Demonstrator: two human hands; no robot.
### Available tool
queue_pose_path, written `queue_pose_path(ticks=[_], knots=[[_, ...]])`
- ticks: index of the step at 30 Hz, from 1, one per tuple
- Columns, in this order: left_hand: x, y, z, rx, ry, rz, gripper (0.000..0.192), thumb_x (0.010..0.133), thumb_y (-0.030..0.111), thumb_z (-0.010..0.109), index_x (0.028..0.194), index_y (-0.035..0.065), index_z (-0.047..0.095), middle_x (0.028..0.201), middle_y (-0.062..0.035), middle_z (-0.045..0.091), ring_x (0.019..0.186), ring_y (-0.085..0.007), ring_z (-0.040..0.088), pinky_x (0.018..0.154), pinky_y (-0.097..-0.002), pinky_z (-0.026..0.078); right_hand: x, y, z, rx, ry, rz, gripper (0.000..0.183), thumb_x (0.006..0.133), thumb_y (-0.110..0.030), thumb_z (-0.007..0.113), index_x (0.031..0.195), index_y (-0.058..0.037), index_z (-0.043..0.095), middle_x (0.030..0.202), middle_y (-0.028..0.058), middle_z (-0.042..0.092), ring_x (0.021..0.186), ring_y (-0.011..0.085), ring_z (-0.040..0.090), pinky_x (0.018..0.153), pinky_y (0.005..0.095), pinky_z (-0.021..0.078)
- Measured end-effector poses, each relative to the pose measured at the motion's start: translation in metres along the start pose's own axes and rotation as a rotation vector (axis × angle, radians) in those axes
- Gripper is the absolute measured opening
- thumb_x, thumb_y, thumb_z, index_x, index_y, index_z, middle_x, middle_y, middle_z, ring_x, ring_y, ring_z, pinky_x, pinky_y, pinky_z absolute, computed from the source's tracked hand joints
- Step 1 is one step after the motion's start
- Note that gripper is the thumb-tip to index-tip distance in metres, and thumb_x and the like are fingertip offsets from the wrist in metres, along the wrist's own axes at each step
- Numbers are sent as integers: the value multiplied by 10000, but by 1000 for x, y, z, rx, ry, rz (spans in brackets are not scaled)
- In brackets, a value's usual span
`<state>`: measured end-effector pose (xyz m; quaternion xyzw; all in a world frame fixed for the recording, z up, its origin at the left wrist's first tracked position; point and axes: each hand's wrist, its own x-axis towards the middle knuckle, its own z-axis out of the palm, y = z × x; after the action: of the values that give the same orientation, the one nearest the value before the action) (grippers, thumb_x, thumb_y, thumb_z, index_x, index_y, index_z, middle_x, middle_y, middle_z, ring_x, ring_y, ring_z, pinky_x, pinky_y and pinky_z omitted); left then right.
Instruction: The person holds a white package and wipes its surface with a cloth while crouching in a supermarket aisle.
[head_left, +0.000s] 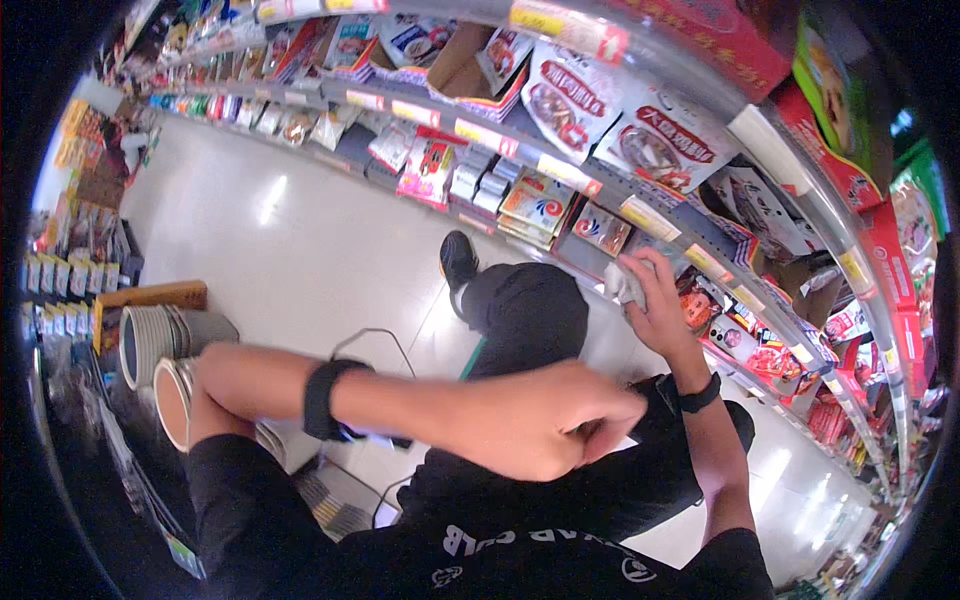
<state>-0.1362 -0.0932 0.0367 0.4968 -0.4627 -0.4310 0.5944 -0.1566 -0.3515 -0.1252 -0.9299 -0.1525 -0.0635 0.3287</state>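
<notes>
My right hand (658, 311) grips a crumpled white cloth or tissue (627, 286) at the edge of the bottom shelf. Just beyond it, flat packets with a blue and red swirl (602, 229) lie in a dark shelf tray. My left hand (547, 427) is curled in front of my torso, above my lap, and is blurred. A small white edge shows by its fingers, but whether it holds anything is hidden. Both wrists wear black bands. My bent knee (536, 311) in dark trousers lies between my hands and the floor.
Shelves with a price-label rail (487, 135) curve along the front and right, holding several white food pouches (574, 97) and red packets (776, 360). Stacked pots or buckets (146, 349) stand at left by a brown box (150, 294). Shiny pale floor (300, 225) runs along the aisle.
</notes>
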Motion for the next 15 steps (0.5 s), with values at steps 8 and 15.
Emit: queue_pose_path(ticks=[8,15], knots=[[-37,-72,95,-139,-319,-113,137,589,-56,577,593,21,464,577,-103,475,559,-281,521,502,-384,366,-6,0,-11,7,45,-44,644,676,11,613,1297,-105,489,1274,175,414,1216,374,419,1027,442,351],[17,-101,63,197,36,-58,22,820,37,504,815,25,521,882,-120,528,892,-308,534,793,-376,434,-16,2,-8,80,16,-5,681,692,-24,617,1344,-99,435,1300,177,387,1242,373,396,1034,432,355]])
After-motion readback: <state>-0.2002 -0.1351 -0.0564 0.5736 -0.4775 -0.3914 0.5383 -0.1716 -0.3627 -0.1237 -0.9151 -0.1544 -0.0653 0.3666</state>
